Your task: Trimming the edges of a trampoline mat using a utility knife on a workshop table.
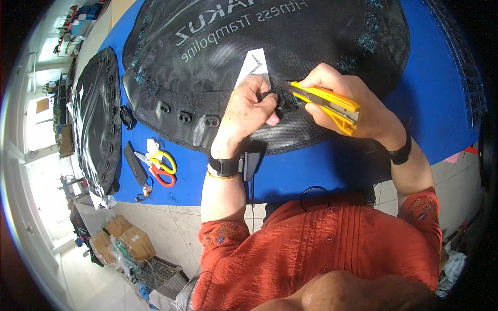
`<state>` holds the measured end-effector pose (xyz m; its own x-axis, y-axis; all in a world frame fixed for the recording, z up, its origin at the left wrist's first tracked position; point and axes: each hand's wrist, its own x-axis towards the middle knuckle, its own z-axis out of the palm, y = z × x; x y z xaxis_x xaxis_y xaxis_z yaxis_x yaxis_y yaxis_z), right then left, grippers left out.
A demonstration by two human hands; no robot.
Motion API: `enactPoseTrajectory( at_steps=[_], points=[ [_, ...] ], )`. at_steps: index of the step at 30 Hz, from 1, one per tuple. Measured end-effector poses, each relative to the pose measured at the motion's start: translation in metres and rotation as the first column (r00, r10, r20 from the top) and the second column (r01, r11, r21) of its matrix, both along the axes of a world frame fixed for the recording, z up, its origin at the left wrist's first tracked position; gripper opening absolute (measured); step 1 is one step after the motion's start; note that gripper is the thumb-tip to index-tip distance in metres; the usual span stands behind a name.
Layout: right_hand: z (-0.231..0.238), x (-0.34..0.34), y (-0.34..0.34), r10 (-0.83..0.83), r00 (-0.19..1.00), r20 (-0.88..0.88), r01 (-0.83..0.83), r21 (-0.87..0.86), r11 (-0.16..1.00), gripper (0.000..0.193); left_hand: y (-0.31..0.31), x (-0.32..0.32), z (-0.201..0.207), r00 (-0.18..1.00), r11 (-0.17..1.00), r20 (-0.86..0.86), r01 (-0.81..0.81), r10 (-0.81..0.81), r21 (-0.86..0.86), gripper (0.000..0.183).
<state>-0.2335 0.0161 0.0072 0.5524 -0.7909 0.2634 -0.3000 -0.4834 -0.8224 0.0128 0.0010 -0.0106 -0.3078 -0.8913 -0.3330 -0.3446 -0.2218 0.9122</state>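
Observation:
A round black mesh trampoline mat (316, 39) with printed lettering lies on the blue table. Along its near edge, my left hand (243, 115) is closed on a piece of black webbing (288, 101), thumb and fingers pinching it. My right hand (358, 96) grips a yellow utility knife (334, 101), its tip pointing left at the webbing, close to my left fingers. Whether the tip touches the webbing I cannot tell. Just beyond my left hand, a white paper slip (253, 65) with a dark handwritten mark rests on the mat.
Red-and-yellow-handled scissors (165, 168) lie on the blue table (187, 189) at the left, beside a black strip (135, 163). Another black mat (98, 119) hangs over the left edge. Cardboard boxes (129, 238) and a wire basket (163, 274) stand on the floor below.

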Motion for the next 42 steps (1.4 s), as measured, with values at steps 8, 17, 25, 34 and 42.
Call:
enactPoseTrajectory(
  at_steps=[8, 17, 25, 34, 42],
  points=[
    [0.001, 0.001, 0.000, -0.016, 1.000, 0.020, 0.016, 0.009, 1.000, 0.030, -0.001, 0.000, -0.002, 1.000, 1.000, -0.015, 0.005, -0.005, 0.005, 0.019],
    [0.000, 0.004, 0.004, 0.003, 1.000, 0.016, -0.003, -0.023, 1.000, 0.030, -0.001, 0.000, -0.002, 1.000, 1.000, -0.010, 0.007, -0.007, -0.005, 0.019],
    [0.003, 0.003, 0.005, 0.054, 0.998, -0.042, -0.054, -0.003, 0.999, 0.032, 0.001, 0.000, 0.002, 0.999, 1.000, -0.034, -0.014, 0.014, 0.019, 0.019],
    [0.006, 0.001, 0.005, 0.083, 0.996, -0.040, -0.084, -0.031, 0.996, 0.032, 0.000, 0.000, 0.001, 0.999, 1.000, -0.050, 0.003, -0.003, 0.010, 0.019],
    [0.009, -0.001, 0.006, 0.105, 0.994, -0.035, -0.105, 0.002, 0.994, 0.032, 0.000, 0.000, 0.002, 0.997, 1.000, -0.075, 0.008, -0.007, 0.006, 0.019]
  ],
)
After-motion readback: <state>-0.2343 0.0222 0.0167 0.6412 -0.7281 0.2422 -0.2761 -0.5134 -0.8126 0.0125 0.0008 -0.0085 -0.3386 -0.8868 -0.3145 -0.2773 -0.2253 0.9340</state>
